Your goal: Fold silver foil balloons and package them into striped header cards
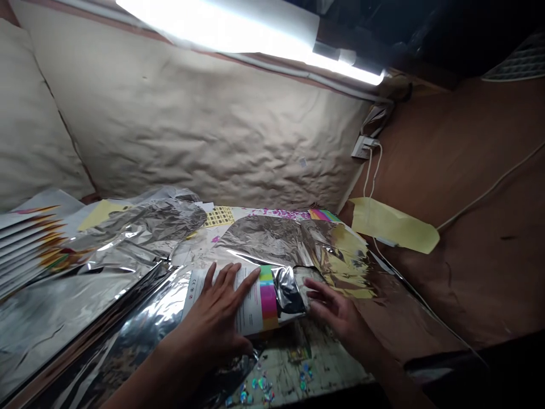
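Note:
A printed white card or flat pack (251, 309) with a band of green, blue, magenta and orange lies on silver foil. My left hand (221, 304) rests flat on it, fingers spread and thumb toward its near edge. A shiny piece of silver foil (289, 289) shows from the pack's right end. Beside that foil is my right hand (330, 307), its fingers stretched out and slightly apart at a pale patch. Nothing shows in its grasp. More silver foil (149, 309) spreads under and left of my left hand.
Crumpled foil (272, 238) covers the back of the table. Fanned printed sheets (29, 250) lie at left. Iridescent flakes (261, 386) are scattered at the near edge. Yellow tape (395, 224) and a cable (489, 184) run along the right wall, below a socket (361, 146).

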Motion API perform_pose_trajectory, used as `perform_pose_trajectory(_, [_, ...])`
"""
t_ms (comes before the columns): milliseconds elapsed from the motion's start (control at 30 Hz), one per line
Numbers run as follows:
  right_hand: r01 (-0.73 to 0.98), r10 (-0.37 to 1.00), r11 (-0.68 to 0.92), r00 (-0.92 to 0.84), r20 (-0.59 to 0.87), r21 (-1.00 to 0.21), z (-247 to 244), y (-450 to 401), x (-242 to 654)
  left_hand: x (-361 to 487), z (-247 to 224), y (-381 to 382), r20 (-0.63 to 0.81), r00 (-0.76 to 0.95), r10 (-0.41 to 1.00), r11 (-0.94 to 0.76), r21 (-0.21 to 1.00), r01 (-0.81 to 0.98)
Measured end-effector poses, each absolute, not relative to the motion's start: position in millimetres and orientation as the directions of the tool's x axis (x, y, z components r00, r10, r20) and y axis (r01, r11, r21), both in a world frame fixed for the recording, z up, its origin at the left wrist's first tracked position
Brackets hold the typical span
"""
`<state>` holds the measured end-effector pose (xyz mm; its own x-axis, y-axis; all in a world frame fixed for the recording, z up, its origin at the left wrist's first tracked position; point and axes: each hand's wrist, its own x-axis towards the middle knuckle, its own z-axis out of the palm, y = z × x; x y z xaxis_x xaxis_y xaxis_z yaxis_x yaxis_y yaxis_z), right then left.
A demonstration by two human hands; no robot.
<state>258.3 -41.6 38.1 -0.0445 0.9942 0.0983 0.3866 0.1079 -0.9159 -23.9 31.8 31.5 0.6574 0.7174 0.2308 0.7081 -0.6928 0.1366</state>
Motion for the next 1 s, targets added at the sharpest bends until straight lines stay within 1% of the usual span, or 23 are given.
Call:
perform_pose_trajectory(33, [0.259, 0.998, 0.049, -0.043, 0.039, -0.965, 41.3, -36.9, 255.8, -22.7, 31.5, 32.3, 0.257, 0.655, 0.711, -0.695, 0.119, 0.709])
perform_pose_trajectory(67, [0.153, 0.997, 0.001, -0.080, -0.011, -0.988, 44.6, -31.6, 250.7, -21.0, 31.6, 32.2, 0.282, 0.653, 0.703, -0.699, 0.106, 0.707])
perform_pose_trajectory(133, [0.004, 0.967, -0.097, -0.237, -0.095, -0.995, 51.7, -20.3, 234.5, -17.0, 32.2, 30.7, 0.328, 0.650, 0.685, -0.708, 0.092, 0.700])
perform_pose_trajectory(200, [-0.113, 0.903, -0.212, -0.402, -0.150, -0.971, 60.1, -8.1, 215.4, -13.8, 33.1, 28.0, 0.373, 0.644, 0.668, -0.716, 0.084, 0.693])
perform_pose_trajectory(267, [-0.185, 0.836, -0.317, -0.517, -0.183, -0.930, 69.0, 4.9, 199.2, -12.2, 34.6, 25.4, 0.412, 0.626, 0.662, -0.711, 0.081, 0.699])
perform_pose_trajectory(300, [-0.196, 0.814, -0.353, -0.546, -0.197, -0.915, 73.3, 11.5, 193.2, -12.1, 35.7, 24.3, 0.430, 0.609, 0.666, -0.700, 0.081, 0.709])
perform_pose_trajectory(400, [-0.135, 0.754, -0.406, -0.608, -0.248, -0.904, 83.9, 28.7, 183.6, -12.9, 40.2, 22.0, 0.479, 0.546, 0.688, -0.654, 0.080, 0.752])
perform_pose_trajectory(433, [-0.097, 0.743, -0.384, -0.622, -0.246, -0.918, 86.2, 32.4, 182.4, -13.2, 41.7, 21.6, 0.495, 0.522, 0.695, -0.634, 0.079, 0.769])
perform_pose_trajectory(467, [-0.056, 0.759, -0.319, -0.613, -0.220, -0.946, 87.7, 34.4, 181.6, -13.3, 42.8, 21.5, 0.513, 0.492, 0.703, -0.610, 0.081, 0.788])
perform_pose_trajectory(500, [-0.008, 0.810, -0.203, -0.564, -0.163, -0.979, 88.2, 34.6, 180.8, -13.1, 43.5, 21.6, 0.529, 0.457, 0.715, -0.581, 0.087, 0.809])
perform_pose_trajectory(533, [0.054, 0.885, -0.040, -0.461, -0.060, -0.998, 87.4, 33.1, 179.7, -12.7, 43.6, 21.9, 0.550, 0.411, 0.727, -0.546, 0.099, 0.832])
perform_pose_trajectory(567, [0.143, 0.949, 0.141, -0.302, 0.092, -0.980, 85.1, 30.1, 177.9, -12.1, 43.0, 22.4, 0.574, 0.354, 0.738, -0.503, 0.119, 0.856])
perform_pose_trajectory(600, [0.253, 0.957, 0.288, -0.113, 0.268, -0.923, 81.5, 26.2, 175.3, -11.2, 42.1, 22.9, 0.597, 0.295, 0.746, -0.460, 0.143, 0.876])
perform_pose_trajectory(633, [0.345, 0.910, 0.371, 0.050, 0.411, -0.862, 76.6, 22.2, 172.0, -10.4, 40.9, 23.2, 0.617, 0.241, 0.749, -0.425, 0.168, 0.890])
perform_pose_trajectory(667, [0.373, 0.860, 0.405, 0.153, 0.486, -0.835, 71.1, 18.6, 168.0, -9.7, 40.0, 23.5, 0.632, 0.199, 0.749, -0.401, 0.193, 0.896])
perform_pose_trajectory(700, [0.320, 0.855, 0.411, 0.188, 0.483, -0.853, 65.6, 16.2, 163.7, -9.6, 39.6, 23.6, 0.643, 0.172, 0.746, -0.394, 0.218, 0.893])
perform_pose_trajectory(733, [0.199, 0.891, 0.393, 0.160, 0.425, -0.898, 61.0, 15.3, 159.8, -10.2, 40.1, 23.7, 0.652, 0.156, 0.742, -0.399, 0.243, 0.884])
perform_pose_trajectory(800, [-0.095, 0.961, 0.278, 0.017, 0.277, -0.956, 56.7, 18.6, 155.3, -14.7, 45.1, 24.8, 0.645, 0.145, 0.750, -0.427, 0.304, 0.852])
perform_pose_trajectory(833, [-0.201, 0.974, 0.211, -0.035, 0.222, -0.957, 57.7, 22.1, 155.8, -18.6, 49.3, 26.2, 0.618, 0.138, 0.774, -0.434, 0.358, 0.827])
perform_pose_trajectory(867, [-0.266, 0.983, 0.153, -0.061, 0.175, -0.952, 60.6, 26.4, 158.5, -23.1, 54.1, 28.5, 0.565, 0.132, 0.815, -0.432, 0.439, 0.788])
perform_pose_trajectory(933, [-0.298, 0.986, 0.045, -0.138, 0.090, -0.953, 69.6, 34.5, 168.6, -31.8, 63.1, 35.3, 0.380, 0.148, 0.913, -0.384, 0.680, 0.625])
perform_pose_trajectory(967, [-0.284, 0.976, -0.011, -0.212, 0.052, -0.959, 73.9, 37.7, 174.8, -34.8, 65.9, 39.5, 0.276, 0.190, 0.942, -0.334, 0.809, 0.484])
perform_pose_trajectory(1000, [-0.257, 0.956, -0.057, -0.294, 0.022, -0.965, 76.9, 40.2, 180.7, -36.5, 67.1, 43.7, 0.197, 0.250, 0.948, -0.272, 0.909, 0.315])
